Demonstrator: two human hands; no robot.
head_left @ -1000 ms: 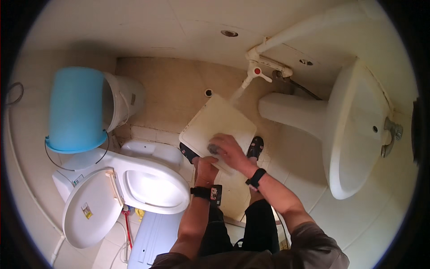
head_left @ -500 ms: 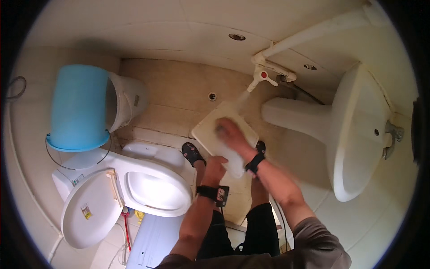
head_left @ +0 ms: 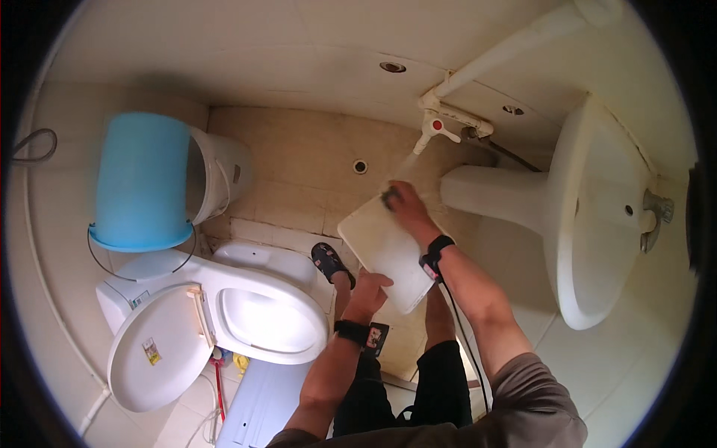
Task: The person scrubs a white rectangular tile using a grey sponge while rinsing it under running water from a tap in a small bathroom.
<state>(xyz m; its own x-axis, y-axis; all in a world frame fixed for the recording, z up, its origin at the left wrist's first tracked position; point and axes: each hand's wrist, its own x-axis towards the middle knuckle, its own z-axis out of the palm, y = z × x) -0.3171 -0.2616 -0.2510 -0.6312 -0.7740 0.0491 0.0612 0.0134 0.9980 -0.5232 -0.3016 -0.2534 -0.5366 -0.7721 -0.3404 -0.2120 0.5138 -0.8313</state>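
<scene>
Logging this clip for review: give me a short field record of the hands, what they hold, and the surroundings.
setting: bathroom with tiled floor
left hand: grips near edge of the white board
right hand: presses a dark scrubber on the board's far end
water: stream from wall tap toward the board
nearby: toilet with lid up, blue bucket, pedestal sink

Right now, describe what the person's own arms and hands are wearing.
Both hands are bare. The left hand has a black wristband with a small dark tag hanging off it. The right hand has a black wristband too, with a thin black cable trailing down the forearm. Grey-brown sleeves are pushed above the elbows.
</scene>
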